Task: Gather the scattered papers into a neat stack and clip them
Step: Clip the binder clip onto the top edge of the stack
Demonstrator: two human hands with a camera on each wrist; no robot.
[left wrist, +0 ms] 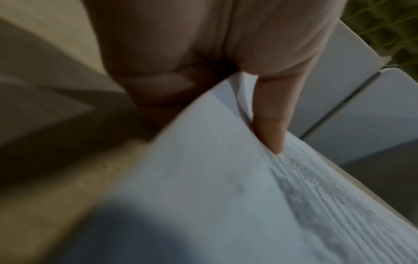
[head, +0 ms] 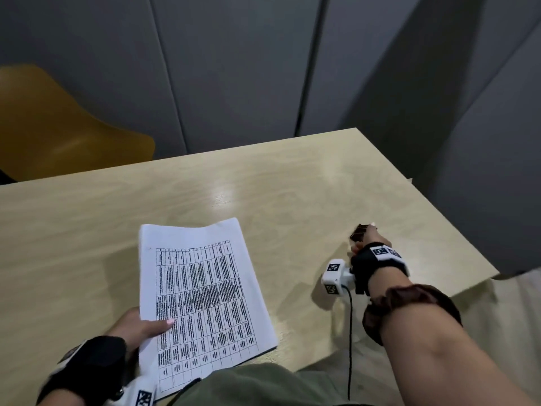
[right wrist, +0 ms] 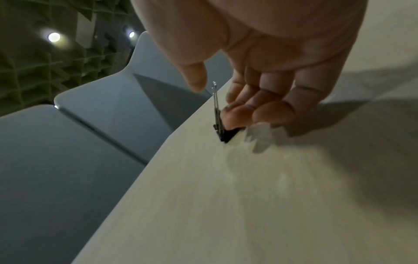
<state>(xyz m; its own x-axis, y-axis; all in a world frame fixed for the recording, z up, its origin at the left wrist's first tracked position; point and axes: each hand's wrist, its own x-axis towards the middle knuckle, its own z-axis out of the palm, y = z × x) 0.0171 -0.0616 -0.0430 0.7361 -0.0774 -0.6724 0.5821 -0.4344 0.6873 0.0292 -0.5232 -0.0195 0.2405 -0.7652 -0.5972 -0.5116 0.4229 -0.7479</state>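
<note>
A stack of white papers (head: 202, 288) with a printed table on top lies near the front of the wooden table (head: 263, 186). My left hand (head: 146, 326) grips its left edge, thumb (left wrist: 271, 128) on top and the other fingers underneath; the sheets (left wrist: 203, 178) bend up slightly there. Far to the right, my right hand (head: 366, 238) reaches down on a small black binder clip (head: 360, 232). In the right wrist view the curled fingertips (right wrist: 235, 119) press on the black clip (right wrist: 228, 135), which touches the table with its wire handles upright, and the thumb is close beside the handles.
The table's right edge (head: 439, 230) runs just beyond my right hand, and its far edge meets grey wall panels (head: 234, 68). A yellow chair (head: 58, 127) stands behind the table at the left. A black cable (head: 349, 332) hangs from the right wrist camera.
</note>
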